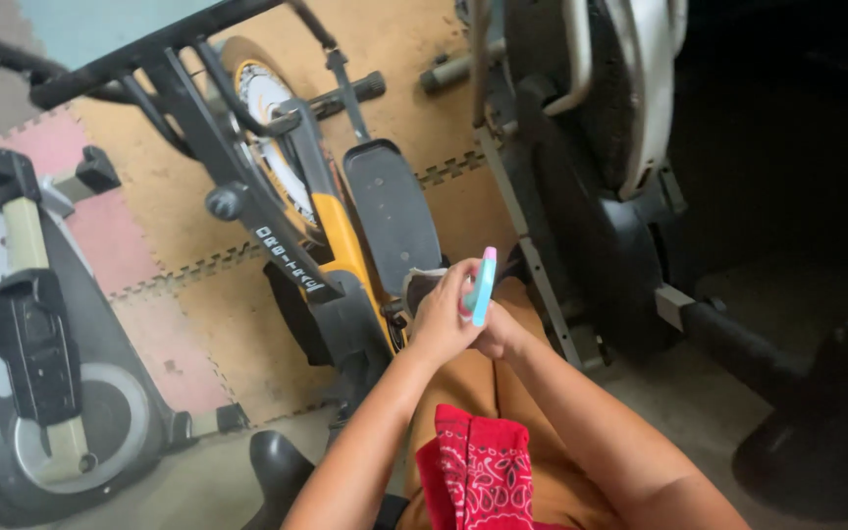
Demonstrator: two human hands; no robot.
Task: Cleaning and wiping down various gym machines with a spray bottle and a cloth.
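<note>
I am looking down from the head camera at both hands meeting over my knee, and they are sharing one small thing: a slim pink and light blue object (483, 285) standing nearly upright between them. My left hand (441, 316) is curling around its lower part, fingers closed against it, while my right hand (499, 332) is pressing in from the other side, thumb and fingers wrapped on the same lower end (the two hands are touching each other, so I cannot tell where one grip ends and the other begins). The object's top is sticking up clear of the fingers, just in front of a black pedal (392, 208) of the orange and black exercise machine (287, 196) that is filling the middle of the view. A red patterned bandana (478, 469) is lying across my lap on the orange-brown trousers (463, 378). To the left a grey exercise bike (26, 393) is standing on the tan and pink foam floor mats (164, 196), and to the right a darker machine (601, 147) is sitting half in shadow. I am seeing no container anywhere in view.
</note>
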